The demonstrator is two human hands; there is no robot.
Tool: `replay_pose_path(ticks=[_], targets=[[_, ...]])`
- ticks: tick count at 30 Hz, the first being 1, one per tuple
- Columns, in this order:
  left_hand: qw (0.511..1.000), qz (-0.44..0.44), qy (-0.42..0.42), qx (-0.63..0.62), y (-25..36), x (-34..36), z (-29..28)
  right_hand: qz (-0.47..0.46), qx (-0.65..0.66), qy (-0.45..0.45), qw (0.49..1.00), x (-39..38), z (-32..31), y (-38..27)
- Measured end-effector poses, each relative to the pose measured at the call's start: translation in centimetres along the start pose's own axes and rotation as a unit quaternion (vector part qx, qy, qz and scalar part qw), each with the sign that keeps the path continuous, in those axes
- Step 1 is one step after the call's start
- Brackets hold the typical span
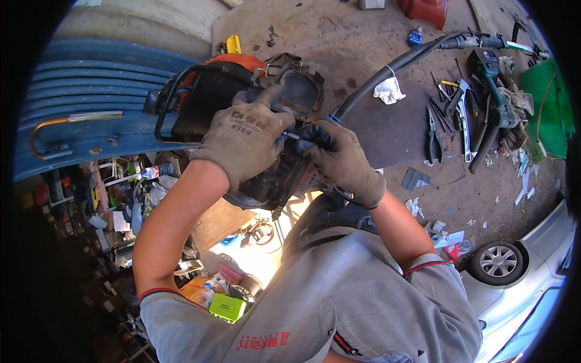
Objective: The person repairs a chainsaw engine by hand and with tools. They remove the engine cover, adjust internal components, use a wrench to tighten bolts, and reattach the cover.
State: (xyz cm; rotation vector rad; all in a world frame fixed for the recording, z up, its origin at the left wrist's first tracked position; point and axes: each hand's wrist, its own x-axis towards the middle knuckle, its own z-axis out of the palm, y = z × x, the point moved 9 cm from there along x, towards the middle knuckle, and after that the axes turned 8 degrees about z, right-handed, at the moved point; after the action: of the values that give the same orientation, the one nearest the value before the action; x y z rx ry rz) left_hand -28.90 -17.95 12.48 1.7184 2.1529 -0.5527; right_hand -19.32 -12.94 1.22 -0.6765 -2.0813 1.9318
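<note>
In front of me is a small-engine machine with a black padded back, an orange housing and a black tubular frame. My left hand, in a grey-brown work glove, lies over its middle. Its index finger stretches toward an open black rectangular housing, while the other fingers curl inward. Gloved alike, my right hand closes its dark-coated fingers from the other side. A small metal, rod-like piece shows between the hands; its ends are hidden. Dark engine parts sit below them.
A thick black hose runs up to the right, with a white rag beside it. Pliers, wrenches and a cordless drill lie right. Blue corrugated metal stands left, cluttered shelves lower left, a silver car lower right.
</note>
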Motion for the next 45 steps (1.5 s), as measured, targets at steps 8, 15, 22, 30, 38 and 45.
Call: replay_pose_path(ticks=[8, 15, 22, 30, 38, 45], targets=[[0.996, 0.003, -0.035, 0.086, 1.0, 0.9, 0.5, -0.045, -0.01, 0.026, 0.999, 0.3, 0.2, -1.6], [0.997, -0.012, -0.077, 0.024, 0.2, 0.9, 0.3, -0.044, -0.011, 0.026, 0.999, 0.4, 0.3, -2.3], [1.0, -0.019, -0.021, 0.014, -0.3, 1.5, 0.6, -0.06, -0.006, 0.044, 0.997, 1.0, 0.1, -2.6], [0.998, -0.018, -0.053, 0.009, -0.5, 1.4, 0.2, -0.043, -0.009, 0.021, 0.999, 1.4, 0.4, -2.2], [0.971, -0.046, 0.175, -0.156, -4.7, -5.6, -0.4, -0.055, -0.049, 0.077, 0.994, 1.3, 0.1, -2.5], [0.919, -0.033, 0.313, -0.239, -3.5, -6.3, 3.1, -0.057, -0.059, -0.003, 0.997, 2.4, 0.7, -2.3]])
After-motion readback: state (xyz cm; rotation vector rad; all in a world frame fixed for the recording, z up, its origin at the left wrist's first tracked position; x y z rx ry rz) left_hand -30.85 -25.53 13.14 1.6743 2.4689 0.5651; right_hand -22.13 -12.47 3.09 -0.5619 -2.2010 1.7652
